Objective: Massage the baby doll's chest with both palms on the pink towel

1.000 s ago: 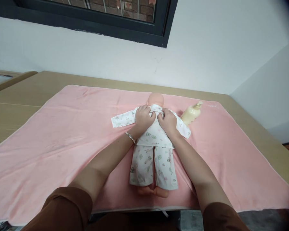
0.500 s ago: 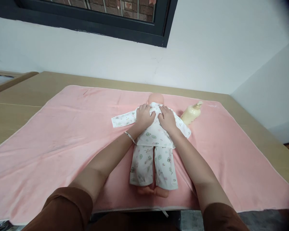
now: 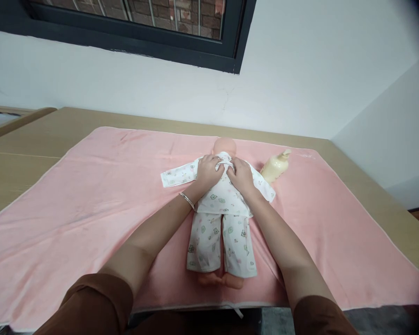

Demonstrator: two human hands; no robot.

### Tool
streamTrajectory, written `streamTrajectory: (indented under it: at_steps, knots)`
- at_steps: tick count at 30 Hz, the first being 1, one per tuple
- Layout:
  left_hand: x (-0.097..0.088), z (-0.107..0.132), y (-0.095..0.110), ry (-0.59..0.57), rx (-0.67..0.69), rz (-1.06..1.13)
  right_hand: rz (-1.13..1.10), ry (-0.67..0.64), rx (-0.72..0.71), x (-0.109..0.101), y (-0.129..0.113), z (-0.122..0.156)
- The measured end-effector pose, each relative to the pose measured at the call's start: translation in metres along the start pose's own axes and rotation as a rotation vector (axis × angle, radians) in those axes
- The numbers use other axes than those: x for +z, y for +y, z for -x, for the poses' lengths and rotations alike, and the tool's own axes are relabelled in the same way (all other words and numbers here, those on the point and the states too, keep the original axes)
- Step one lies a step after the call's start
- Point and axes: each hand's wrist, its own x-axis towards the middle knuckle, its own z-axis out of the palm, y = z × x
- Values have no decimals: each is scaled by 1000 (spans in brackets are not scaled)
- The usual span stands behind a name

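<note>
A baby doll (image 3: 224, 146) lies stretched out on a pink blanket, its head at the far end and its bare feet toward me; no face shows. It wears a white printed top (image 3: 223, 200) and matching trousers (image 3: 204, 242). My left hand (image 3: 209, 171) rests on the upper left of the top, fingers lying over the cloth and thumb pointing inward. On the upper right, my right hand (image 3: 240, 174) lies in the same way, its fingertips partly hidden. A small fold of cloth shows between the two hands.
The pink blanket (image 3: 91, 209) covers much of a wooden tabletop (image 3: 21, 172). A cream pump bottle (image 3: 275, 167) lies tilted beside the doll's right-hand sleeve. Behind the table are a white wall (image 3: 282, 93) and a dark window frame (image 3: 195, 53).
My hands stay on the doll's upper back, with the fingers slightly more bent and the cloth between them more puckered. The view has shifted slightly.
</note>
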Motion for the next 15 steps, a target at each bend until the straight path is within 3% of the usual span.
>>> streamTrajectory:
  at_steps: [8, 15]
  knots:
    - [-2, 4, 2, 37, 22, -84, 84, 103, 129, 0, -9, 7]
    - [-1, 5, 1, 48, 19, -91, 127, 69, 199, -5, -16, 7]
